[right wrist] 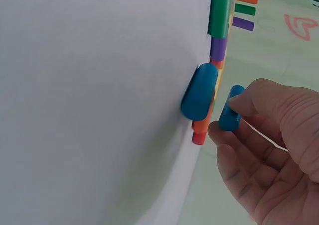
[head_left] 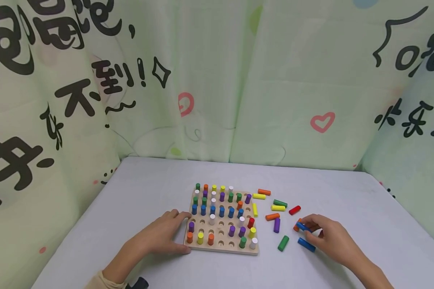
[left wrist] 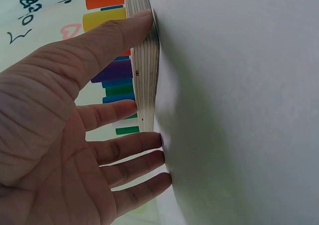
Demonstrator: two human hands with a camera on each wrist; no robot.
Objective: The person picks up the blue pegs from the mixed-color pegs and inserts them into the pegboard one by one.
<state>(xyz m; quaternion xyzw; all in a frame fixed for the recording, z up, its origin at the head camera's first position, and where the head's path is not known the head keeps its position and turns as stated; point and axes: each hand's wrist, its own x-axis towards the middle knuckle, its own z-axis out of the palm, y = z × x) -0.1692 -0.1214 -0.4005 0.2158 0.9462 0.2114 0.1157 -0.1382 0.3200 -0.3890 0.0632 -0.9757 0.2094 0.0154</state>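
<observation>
A wooden pegboard (head_left: 220,255) holds upright pegs in many colours, including a row of blue ones, among some bare holes. My left hand (head_left: 168,233) lies against its left side, the thumb and index finger touching the edge; in the left wrist view the fingers (left wrist: 132,148) are extended. To the right of the board, my right hand (head_left: 329,237) pinches a blue peg (right wrist: 232,110) between thumb and fingers, above the table. Below that peg lies an orange peg (head_left: 296,227), partly hidden. A second blue peg (head_left: 306,245) rests on the table near the thumb.
Loose pegs lie right of the board, among them a green peg (head_left: 283,243), a purple peg (head_left: 276,225) and a red peg (head_left: 294,210). The white table (head_left: 159,180) meets a printed curtain (head_left: 275,100) behind. A dark object (head_left: 141,283) shows by the left sleeve.
</observation>
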